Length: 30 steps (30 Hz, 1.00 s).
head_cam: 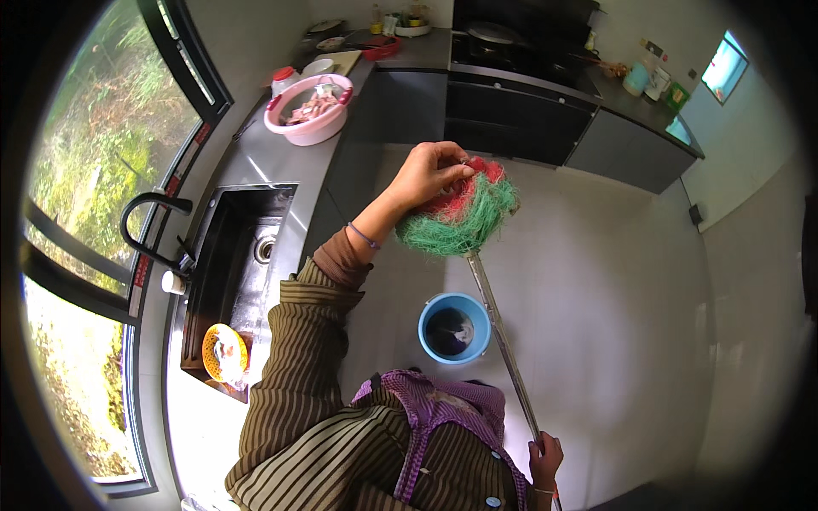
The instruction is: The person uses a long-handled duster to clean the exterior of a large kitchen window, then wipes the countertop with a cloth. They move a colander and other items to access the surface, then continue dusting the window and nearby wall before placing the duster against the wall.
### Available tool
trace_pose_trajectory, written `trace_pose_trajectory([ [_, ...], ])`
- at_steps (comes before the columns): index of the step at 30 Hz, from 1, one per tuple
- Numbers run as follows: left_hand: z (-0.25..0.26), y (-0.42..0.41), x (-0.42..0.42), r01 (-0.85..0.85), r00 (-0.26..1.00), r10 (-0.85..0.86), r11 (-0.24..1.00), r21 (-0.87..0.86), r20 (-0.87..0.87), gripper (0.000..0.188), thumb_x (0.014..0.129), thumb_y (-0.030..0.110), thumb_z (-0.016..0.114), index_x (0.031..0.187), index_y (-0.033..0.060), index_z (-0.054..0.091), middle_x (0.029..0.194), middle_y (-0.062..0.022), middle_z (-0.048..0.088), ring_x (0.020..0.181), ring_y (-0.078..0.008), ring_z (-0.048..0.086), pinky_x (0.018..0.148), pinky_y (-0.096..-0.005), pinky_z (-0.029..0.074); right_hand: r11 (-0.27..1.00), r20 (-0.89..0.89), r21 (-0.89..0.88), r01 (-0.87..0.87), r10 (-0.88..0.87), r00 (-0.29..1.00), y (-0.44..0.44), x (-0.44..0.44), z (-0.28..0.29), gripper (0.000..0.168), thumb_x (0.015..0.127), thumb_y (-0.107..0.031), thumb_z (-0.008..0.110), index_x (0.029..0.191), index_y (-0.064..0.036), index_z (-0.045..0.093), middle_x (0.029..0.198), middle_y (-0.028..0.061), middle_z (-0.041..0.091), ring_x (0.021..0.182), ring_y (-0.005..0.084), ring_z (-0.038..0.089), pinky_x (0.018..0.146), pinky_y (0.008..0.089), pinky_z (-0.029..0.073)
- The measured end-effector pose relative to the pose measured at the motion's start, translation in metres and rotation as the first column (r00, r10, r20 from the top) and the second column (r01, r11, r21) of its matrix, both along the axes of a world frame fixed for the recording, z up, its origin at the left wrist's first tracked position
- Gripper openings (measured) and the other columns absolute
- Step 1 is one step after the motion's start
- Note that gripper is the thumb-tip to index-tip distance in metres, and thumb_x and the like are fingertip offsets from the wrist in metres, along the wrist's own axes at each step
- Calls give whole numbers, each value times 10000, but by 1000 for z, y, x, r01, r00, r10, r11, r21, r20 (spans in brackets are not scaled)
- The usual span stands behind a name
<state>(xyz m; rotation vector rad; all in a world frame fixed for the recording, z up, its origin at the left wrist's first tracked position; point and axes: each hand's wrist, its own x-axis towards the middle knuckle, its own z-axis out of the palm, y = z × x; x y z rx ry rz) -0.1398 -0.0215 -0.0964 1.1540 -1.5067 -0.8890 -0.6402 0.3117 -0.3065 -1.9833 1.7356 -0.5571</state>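
A broom with green and red plastic bristles is held up at a slant, bristles away from me. My left hand pinches at the red strands on top of the broom head; whatever fine bits lie between its fingertips are too small to tell. Lower right, my right hand grips the metal broom handle near its end. Below the bristles, beside the handle, a light blue bucket stands on the floor with dark liquid inside.
To the left runs a counter with a black sink, a black faucet and an orange basket. A pink basin of raw meat pieces sits farther along. At the back is a stove; pale floor tiles extend right.
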Motion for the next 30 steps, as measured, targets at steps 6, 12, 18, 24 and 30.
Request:
trace_pose_trajectory([
  [6, -35, -57, -65, 22, 970, -57, 989, -146, -238, 119, 871, 54, 644, 940, -42, 652, 755, -43, 642, 621, -81, 583, 560, -210, 485, 688, 612, 668, -283, -292, 735, -52, -38, 20, 239, 949, -224, 474, 888, -15, 574, 608, -58, 424, 520, 45, 363, 484, 222, 310],
  [12, -30, -129, -148, -197, 834, 93, 971, -137, -543, 113, 893, 46, 607, 944, -38, 661, 772, -76, 656, 606, -98, 590, 557, -202, 491, 904, 439, 421, -74, -132, 889, -95, -138, -38, 237, 909, -185, 534, 770, -11, 454, 550, 104, 414, 495, 161, 413, 484, 323, 352],
  [18, 7, -208, -234, -278, 842, 156, 946, -167, -517, 126, 917, 92, 593, 963, -15, 640, 804, -56, 644, 652, -90, 590, 586, -200, 487, 969, 280, 173, 178, -222, 934, -182, -173, 7, 206, 859, -121, 611, 756, -32, 458, 551, 134, 474, 472, 269, 485, 471, 364, 388],
  [24, 27, -254, -373, -252, 734, 32, 940, -229, -678, 108, 936, 78, 557, 968, -7, 616, 834, -51, 633, 679, -83, 568, 587, -198, 455, 949, 202, 47, 312, -315, 927, -246, -206, 10, 218, 860, -158, 636, 776, -38, 476, 598, 150, 552, 537, 340, 571, 487, 393, 419],
  [30, 16, -342, -397, -229, 533, -130, 929, -291, -836, 134, 940, 84, 549, 996, -11, 625, 850, -81, 643, 680, -105, 576, 592, -194, 484, 861, 130, 25, 508, -507, 852, -307, -253, 8, 229, 877, -176, 632, 780, -39, 477, 586, 145, 547, 513, 331, 559, 472, 394, 407],
])
